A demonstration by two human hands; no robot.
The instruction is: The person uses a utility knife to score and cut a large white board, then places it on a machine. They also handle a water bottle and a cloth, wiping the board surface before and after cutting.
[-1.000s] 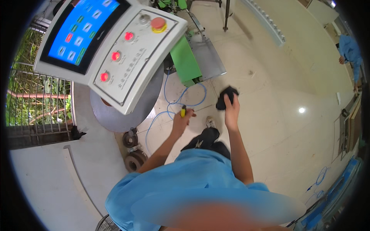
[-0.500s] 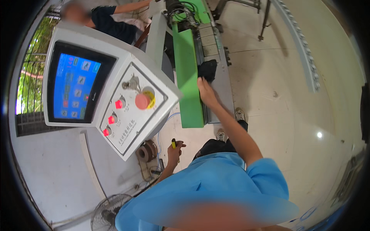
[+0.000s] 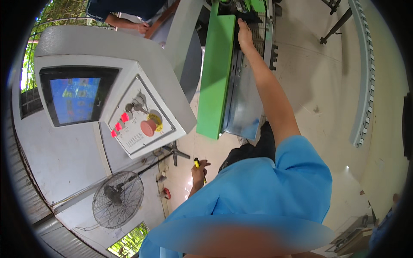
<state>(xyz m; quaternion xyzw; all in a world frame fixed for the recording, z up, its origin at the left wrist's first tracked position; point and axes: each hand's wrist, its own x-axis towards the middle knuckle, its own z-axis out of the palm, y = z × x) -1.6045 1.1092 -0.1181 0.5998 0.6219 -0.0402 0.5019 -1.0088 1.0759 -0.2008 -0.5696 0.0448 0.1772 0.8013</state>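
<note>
Head view: single camera, looking down; the picture bends toward its rim.
Right hand [image 3: 245, 36]: arm stretched forward and up the picture; the fingers lie on a black piece [image 3: 247, 16] at the far end of the conveyor. Whether the fingers grip the piece or only press on it cannot be told.
Black piece: dark, flat, on the machine bed at the top edge, just right of the green belt [image 3: 215, 73]; its outline is partly hidden by the hand.
Left hand [image 3: 198, 168]: held low beside the body, closed around a yellow tool [image 3: 197, 163]; only the tool's yellow end with a dark tip shows above the fist.
Green belt: long, narrow, running from the top edge down toward the person; a metal chute [image 3: 243, 107] sits directly right of it, under the right forearm.
Control box [image 3: 129, 90]: grey housing left of the belt, with a lit blue screen [image 3: 74, 94], red buttons [image 3: 120, 122] and a large red stop button [image 3: 148, 127] on a yellow ring.
Fan [image 3: 117, 198]: round wire-guard unit on a stand, lower left, on the floor.
Second person [image 3: 129, 15]: arm and dark sleeve at the top, behind the control box, well apart from the wearer's hands.
Curved rail [image 3: 365, 77]: pale toothed strip along the right side.
</note>
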